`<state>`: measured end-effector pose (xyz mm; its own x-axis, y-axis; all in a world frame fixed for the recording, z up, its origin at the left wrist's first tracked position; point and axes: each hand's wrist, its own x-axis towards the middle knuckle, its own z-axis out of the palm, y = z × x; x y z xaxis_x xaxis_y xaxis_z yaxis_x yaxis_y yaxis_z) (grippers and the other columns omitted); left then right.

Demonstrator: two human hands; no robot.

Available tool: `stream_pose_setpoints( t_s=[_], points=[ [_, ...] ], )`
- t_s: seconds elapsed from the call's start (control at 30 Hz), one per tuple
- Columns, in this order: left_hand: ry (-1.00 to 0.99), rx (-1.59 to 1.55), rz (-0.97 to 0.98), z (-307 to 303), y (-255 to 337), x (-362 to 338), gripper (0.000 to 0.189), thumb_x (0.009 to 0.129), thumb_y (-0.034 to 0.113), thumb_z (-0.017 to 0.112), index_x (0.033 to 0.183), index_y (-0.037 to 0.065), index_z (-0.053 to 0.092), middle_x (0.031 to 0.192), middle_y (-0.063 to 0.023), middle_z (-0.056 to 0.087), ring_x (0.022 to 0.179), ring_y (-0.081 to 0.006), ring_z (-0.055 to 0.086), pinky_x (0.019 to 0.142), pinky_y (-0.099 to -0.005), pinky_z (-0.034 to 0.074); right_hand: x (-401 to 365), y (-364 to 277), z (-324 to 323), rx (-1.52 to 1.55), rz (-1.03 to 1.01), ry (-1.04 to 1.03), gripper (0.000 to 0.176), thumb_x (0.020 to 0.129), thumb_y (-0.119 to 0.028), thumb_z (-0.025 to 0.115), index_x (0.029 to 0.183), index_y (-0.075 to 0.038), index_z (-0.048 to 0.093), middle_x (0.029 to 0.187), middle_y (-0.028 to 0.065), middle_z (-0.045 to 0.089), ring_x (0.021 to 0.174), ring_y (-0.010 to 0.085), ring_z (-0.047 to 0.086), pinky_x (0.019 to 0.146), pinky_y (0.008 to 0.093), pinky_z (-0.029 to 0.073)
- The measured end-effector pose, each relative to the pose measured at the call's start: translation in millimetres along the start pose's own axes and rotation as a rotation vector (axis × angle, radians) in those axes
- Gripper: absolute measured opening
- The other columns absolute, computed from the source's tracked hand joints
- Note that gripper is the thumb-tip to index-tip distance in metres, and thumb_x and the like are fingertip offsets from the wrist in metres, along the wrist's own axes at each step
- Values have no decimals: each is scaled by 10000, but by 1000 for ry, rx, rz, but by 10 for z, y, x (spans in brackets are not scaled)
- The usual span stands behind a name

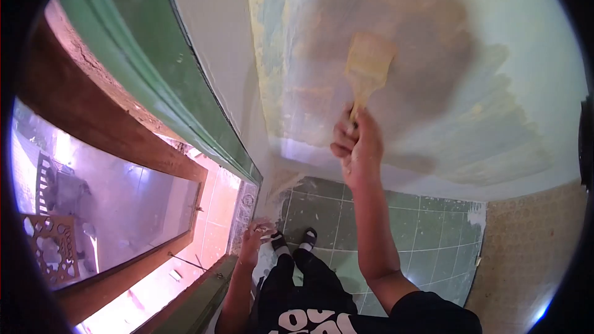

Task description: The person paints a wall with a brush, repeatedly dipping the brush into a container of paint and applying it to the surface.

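Observation:
My right hand [357, 143] is closed around the handle of a wide, flat paintbrush [369, 62]. The brush points upward, its yellowish bristle end at the wall [526, 18]; the bristles' exact contact is hard to make out. Around it the wall is patchy with pale yellow, bluish and white coats, and a large dark shadow falls across it. Down at my left side, my left hand [252, 239] hangs near the door frame, fingers apart and slightly blurred, with nothing visible in it.
Green floor tiles [402, 222] with white specks lie under my sandalled feet [309, 235]. To the left are a green door frame [124, 68] and a wood-framed glass pane [136, 192]. A tan patterned surface [526, 253] borders the floor at right.

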<state>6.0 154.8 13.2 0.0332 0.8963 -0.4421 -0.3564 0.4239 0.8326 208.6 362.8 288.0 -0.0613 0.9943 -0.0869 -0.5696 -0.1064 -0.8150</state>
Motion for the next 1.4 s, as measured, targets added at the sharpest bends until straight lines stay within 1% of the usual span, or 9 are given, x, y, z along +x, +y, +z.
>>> stream_pose_setpoints(
  t_s=[0.33, 0.4, 0.47, 0.6, 0.9, 0.97, 1.07, 1.23, 1.4],
  points=[
    [143, -80, -126, -293, -750, 300, 397, 987, 255, 521, 1316, 36, 557, 1195, -133, 653, 1046, -242, 658, 870, -365, 520, 479, 3146, -2236, 1, 393, 319, 217, 1017, -331, 486, 960, -124, 522, 670, -77, 377, 480, 30, 290, 401, 218, 213],
    [143, -83, -126, -283, -752, 298, 392, 990, 253, 527, 1320, 44, 555, 1190, -133, 653, 1049, -242, 655, 865, -364, 521, 545, 3598, -2599, 5, 445, 318, 223, 1012, -335, 492, 937, -127, 514, 658, -73, 374, 465, 33, 294, 387, 226, 209],
    [130, -97, -107, -242, -705, 272, 393, 990, 251, 525, 1325, 46, 552, 1190, -134, 653, 1057, -243, 653, 865, -368, 520, 572, 3781, -2748, 16, 554, 502, 206, 1005, -311, 497, 914, -127, 500, 637, -69, 363, 441, 43, 288, 371, 233, 205],
    [93, -61, -74, -174, -466, 258, 439, 981, 337, 531, 1323, 62, 539, 1194, -119, 649, 1053, -244, 662, 863, -354, 514, 587, 3062, -2351, -15, 459, 384, 170, 991, -270, 502, 911, -119, 499, 642, -70, 361, 450, 50, 301, 372, 233, 208],
    [5, -31, 54, 84, 267, 39, 438, 994, 339, 506, 1330, 61, 540, 1175, -115, 647, 1021, -234, 665, 877, -367, 523, -128, 294, -254, 62, 194, 263, 130, 998, -214, 469, 980, -97, 521, 678, -71, 389, 493, 38, 312, 410, 220, 207],
    [-38, -135, 123, 74, 268, 16, 387, 962, 216, 505, 1313, 57, 544, 1173, -108, 658, 1043, -230, 649, 880, -384, 494, -286, -238, 220, 103, 110, 193, 157, 1002, -234, 482, 1036, -100, 556, 676, -70, 398, 470, 31, 291, 407, 211, 205],
    [-34, -130, 109, 64, 286, -7, 391, 967, 217, 496, 1321, 56, 535, 1177, -106, 657, 1046, -227, 646, 885, -382, 490, -477, -845, 754, 2, -44, 167, 190, 1007, -248, 474, 1078, -98, 568, 683, -70, 387, 492, 30, 290, 420, 212, 197],
    [-19, -118, 92, 49, 265, -53, 386, 973, 217, 490, 1321, 57, 532, 1191, -111, 654, 1051, -231, 651, 897, -382, 492, -511, -1147, 1075, -70, -221, -38, 216, 1013, -273, 469, 1104, -104, 568, 699, -69, 383, 509, 32, 297, 436, 209, 192],
    [37, -89, 4, -7, 107, -87, 389, 976, 215, 491, 1328, 54, 531, 1212, -117, 644, 1079, -243, 653, 905, -387, 498, -46, -466, 712, 16, -177, -77, 208, 1019, -285, 467, 1077, -103, 551, 709, -77, 374, 519, 28, 271, 440, 204, 189]
  ],
)
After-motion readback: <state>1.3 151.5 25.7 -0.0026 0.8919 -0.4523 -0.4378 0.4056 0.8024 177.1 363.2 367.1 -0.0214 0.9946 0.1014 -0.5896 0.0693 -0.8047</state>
